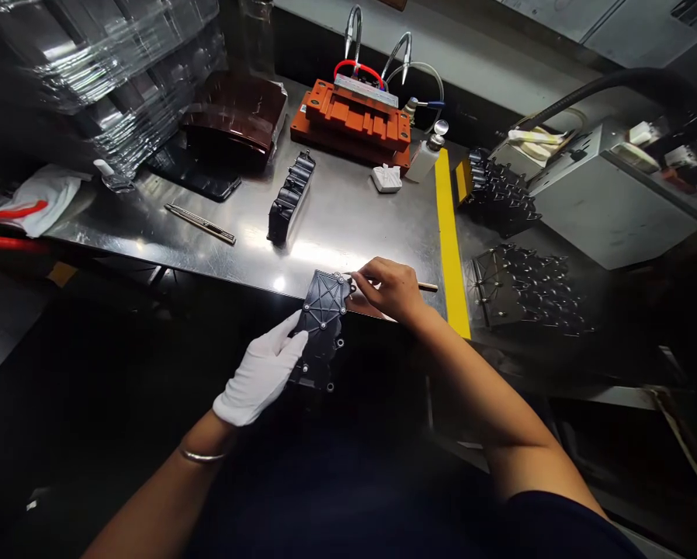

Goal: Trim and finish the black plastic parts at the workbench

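My left hand (264, 369), in a white glove, grips a black plastic cover (324, 314) by its left side, thumb on its face. The cover is tilted up in front of the bench edge; it has a ribbed star pattern and metal-ringed holes along its edges. My bare right hand (392, 286) is closed in a pinch at the cover's upper right corner. What its fingertips hold, if anything, is too small to make out. A thin light-coloured stick (428, 287) shows just right of this hand; whether the hand holds it is hidden.
On the metal bench (360, 221) are a long black moulded part (292, 194), a utility knife (200, 223), a phone (200, 180), an orange fixture (354, 116), a white block (387, 178) and a pump bottle (427, 155). Black parts (535, 291) sit beyond the yellow tape (450, 241). Wrapped stacks (116, 70) stand left.
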`<state>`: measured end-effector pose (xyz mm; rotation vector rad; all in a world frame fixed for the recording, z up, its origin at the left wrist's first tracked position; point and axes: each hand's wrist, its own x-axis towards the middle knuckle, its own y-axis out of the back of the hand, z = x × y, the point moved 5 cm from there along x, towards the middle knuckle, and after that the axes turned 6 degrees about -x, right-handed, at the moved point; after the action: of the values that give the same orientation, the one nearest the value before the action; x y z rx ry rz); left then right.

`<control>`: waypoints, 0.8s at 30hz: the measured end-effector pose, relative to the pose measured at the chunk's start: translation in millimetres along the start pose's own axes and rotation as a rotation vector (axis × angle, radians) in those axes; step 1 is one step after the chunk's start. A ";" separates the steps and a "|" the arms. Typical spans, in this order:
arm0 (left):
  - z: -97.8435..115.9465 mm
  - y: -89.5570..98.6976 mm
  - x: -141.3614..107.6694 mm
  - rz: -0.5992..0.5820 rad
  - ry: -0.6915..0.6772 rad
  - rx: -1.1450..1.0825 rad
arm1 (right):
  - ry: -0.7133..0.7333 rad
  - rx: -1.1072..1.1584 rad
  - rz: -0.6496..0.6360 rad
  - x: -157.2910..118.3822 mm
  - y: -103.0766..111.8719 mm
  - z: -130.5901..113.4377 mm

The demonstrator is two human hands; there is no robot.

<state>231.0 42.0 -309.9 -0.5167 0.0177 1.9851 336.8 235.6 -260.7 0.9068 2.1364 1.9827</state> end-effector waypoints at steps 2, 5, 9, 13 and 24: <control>1.2 0.2 -0.3 -0.003 0.000 0.012 | -0.003 0.027 -0.018 0.2 0.6 -0.9; 1.0 1.7 -0.4 0.021 0.011 0.042 | -0.031 0.015 -0.045 0.0 -0.5 -1.5; 2.7 0.6 -1.1 0.019 0.019 0.044 | -0.069 0.025 -0.043 -1.5 -2.6 -0.3; 5.6 -1.7 -2.5 -0.001 0.023 0.040 | -0.116 0.016 -0.018 -6.6 -2.8 1.4; 1.7 4.1 0.2 0.059 -0.036 0.121 | -0.111 0.057 0.009 -15.4 -2.2 -1.3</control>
<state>226.8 40.6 -309.3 -0.4059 0.1311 2.0361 348.1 227.2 -267.5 1.0119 2.1417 1.8382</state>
